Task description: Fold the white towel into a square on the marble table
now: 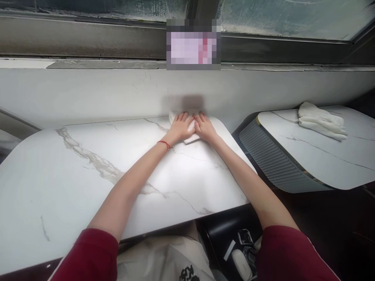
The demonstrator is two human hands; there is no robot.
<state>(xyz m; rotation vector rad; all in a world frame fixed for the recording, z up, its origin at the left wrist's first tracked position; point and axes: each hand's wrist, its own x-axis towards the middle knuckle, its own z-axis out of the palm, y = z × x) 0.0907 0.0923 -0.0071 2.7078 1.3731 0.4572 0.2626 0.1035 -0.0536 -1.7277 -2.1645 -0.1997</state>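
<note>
A folded white cloth (190,139) lies at the far edge of a white marble-patterned table (96,203), close to the wall. My left hand (181,128) rests flat on it with the fingers stretched toward the wall; a red string bracelet circles that wrist. Beside it, my right hand (204,128) also presses down on the cloth, its fingers extended. The two hands nearly touch at the thumbs. Most of the cloth is hidden under them.
A second marble-patterned table (331,156) with a ribbed grey side stands at the right, bearing a crumpled white cloth (320,121). Behind is a pale wall (96,93) below windows. Small items, including a white case (241,264), lie on a black surface (224,230) below the table's front edge.
</note>
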